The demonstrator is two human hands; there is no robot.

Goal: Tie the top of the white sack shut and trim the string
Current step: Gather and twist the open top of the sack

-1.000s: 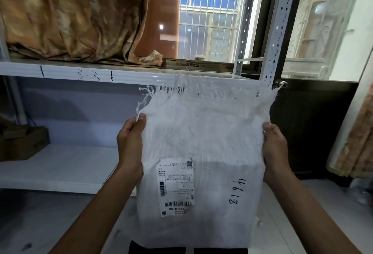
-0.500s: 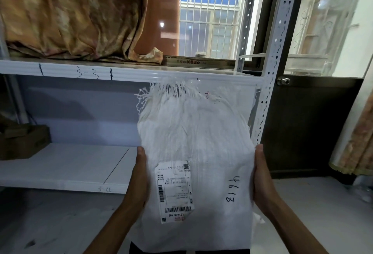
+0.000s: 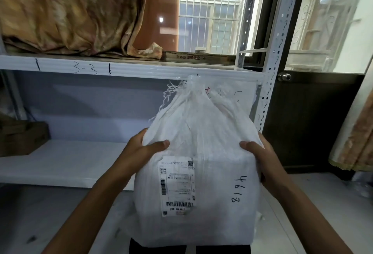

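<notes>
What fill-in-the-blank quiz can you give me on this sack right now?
The left hand and right hand grip the white sack, hand-numbered ____.
Its shipping label lies just below the ____ thumb.
The shelf edge behind is marked 3-____.
Missing: 4618; left; 3.

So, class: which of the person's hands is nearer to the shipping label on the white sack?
Left. The left hand grips the white sack, thumb just above the shipping label; the right hand grips the opposite edge, beyond the handwritten number.
</notes>
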